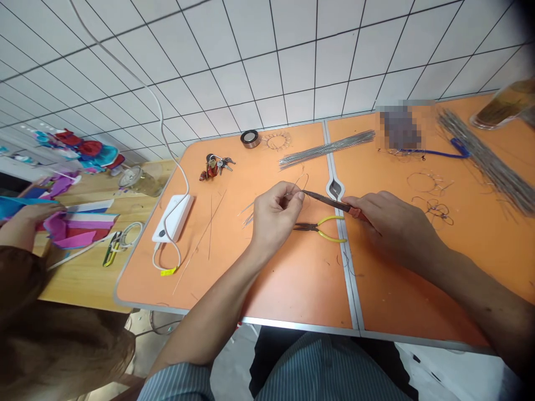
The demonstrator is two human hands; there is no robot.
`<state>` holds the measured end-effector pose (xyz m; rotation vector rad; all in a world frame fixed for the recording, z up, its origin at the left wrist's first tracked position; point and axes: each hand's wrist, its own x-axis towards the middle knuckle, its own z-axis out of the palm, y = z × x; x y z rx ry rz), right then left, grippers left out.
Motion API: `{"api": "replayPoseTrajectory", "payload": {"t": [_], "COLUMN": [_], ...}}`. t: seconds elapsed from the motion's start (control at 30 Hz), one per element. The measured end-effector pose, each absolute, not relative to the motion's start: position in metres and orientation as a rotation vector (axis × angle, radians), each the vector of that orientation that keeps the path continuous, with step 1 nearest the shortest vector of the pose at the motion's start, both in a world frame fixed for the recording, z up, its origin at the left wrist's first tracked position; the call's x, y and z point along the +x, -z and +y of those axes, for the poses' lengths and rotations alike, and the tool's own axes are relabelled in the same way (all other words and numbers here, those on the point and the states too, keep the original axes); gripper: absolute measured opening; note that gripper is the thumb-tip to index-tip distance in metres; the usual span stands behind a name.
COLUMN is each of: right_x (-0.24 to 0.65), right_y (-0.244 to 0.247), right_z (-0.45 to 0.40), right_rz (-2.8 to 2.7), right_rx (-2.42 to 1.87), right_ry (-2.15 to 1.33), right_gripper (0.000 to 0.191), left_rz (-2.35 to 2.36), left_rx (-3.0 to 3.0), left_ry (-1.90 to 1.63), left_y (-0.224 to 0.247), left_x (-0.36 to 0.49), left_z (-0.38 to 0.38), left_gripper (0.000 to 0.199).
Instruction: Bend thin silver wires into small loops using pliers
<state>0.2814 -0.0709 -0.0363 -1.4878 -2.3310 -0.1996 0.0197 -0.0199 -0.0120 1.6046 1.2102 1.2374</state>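
Note:
Over the middle of the orange table, my left hand (276,214) pinches a thin bent wire (306,179) between thumb and fingers. My right hand (397,225) is closed round the reddish handle of a pair of long-nosed pliers (328,200). The dark jaws point left and meet the wire at my left fingertips; whether they grip it is too small to tell. Beneath and between my hands lies a second pair of pliers (321,227) with yellow handles. A few straight wire ends show behind my left hand.
Wire bundles (326,149) (489,159) and wire loops (438,209) lie on the table (292,289). Tape (250,138), keys (217,165) and a white power strip (173,217) are left. A drink container (504,106) stands far right. Another person's hand (39,211) touches fabric on the wooden table.

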Motion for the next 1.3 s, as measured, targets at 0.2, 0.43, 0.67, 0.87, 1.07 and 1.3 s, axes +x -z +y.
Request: {"api": "replayPoseTrajectory", "payload": {"t": [0.2, 0.43, 0.67, 0.87, 1.07, 1.3], "right_x": [0.280, 0.280, 0.283, 0.282, 0.280, 0.282], "right_y": [0.035, 0.034, 0.035, 0.035, 0.036, 0.037], "right_z": [-0.071, -0.071, -0.071, -0.072, -0.073, -0.071], "right_rz": [-2.316, -2.309, -2.307, -2.302, -2.294, -2.280], "right_rx": [-1.458, -1.446, -1.451, -1.460, -1.440, -1.467], "right_ry": [0.190, 0.109, -0.076, -0.050, 0.046, 0.044], "right_gripper": [0.034, 0.036, 0.040, 0.039, 0.034, 0.037], "left_rz": [1.164, 1.128, 1.065, 1.023, 0.985, 0.872], "left_rx": [1.634, 1.570, 1.485, 1.455, 1.422, 1.270], "left_ry": [-1.261, -1.264, -1.292, -1.280, -1.298, -1.259], "left_y": [0.018, 0.022, 0.016, 0.012, 0.010, 0.008], "left_x": [0.018, 0.019, 0.021, 0.018, 0.013, 0.009], "left_z": [-0.020, -0.017, -0.016, -0.015, -0.014, -0.010], "left_gripper": [0.014, 0.014, 0.014, 0.020, 0.019, 0.023]}}
